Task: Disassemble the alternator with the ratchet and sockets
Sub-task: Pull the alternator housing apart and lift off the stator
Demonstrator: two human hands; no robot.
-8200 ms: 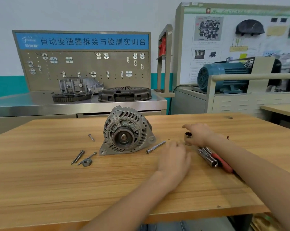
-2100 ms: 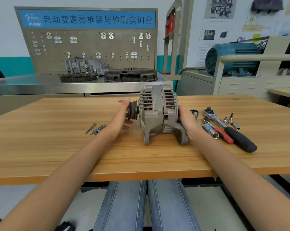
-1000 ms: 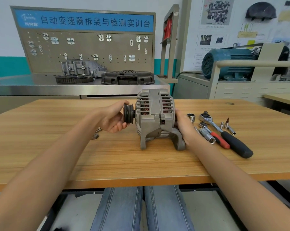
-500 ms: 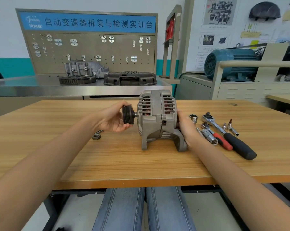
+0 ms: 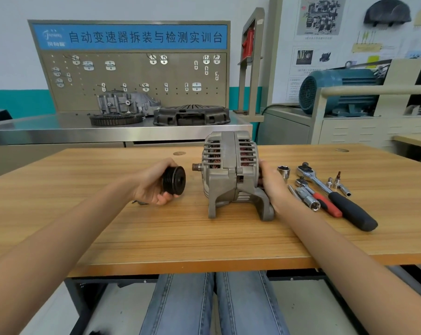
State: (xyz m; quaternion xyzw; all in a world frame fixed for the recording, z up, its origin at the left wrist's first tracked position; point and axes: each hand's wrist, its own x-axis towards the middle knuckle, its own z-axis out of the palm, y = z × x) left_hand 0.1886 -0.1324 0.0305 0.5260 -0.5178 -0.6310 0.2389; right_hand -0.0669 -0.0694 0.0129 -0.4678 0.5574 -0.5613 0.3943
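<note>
A clutch cover (image 5: pixel 191 115) and toothed ring gear (image 5: pixel 115 119) lie on the steel bench (image 5: pixel 35 131) beyond.

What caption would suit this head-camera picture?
Left hand holds the pulley clear of the alternator, steadied by the right hand.

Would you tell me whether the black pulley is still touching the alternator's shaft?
Apart. The head view shows bare table between the pulley, held in the left hand, and the shaft of the alternator.
</note>
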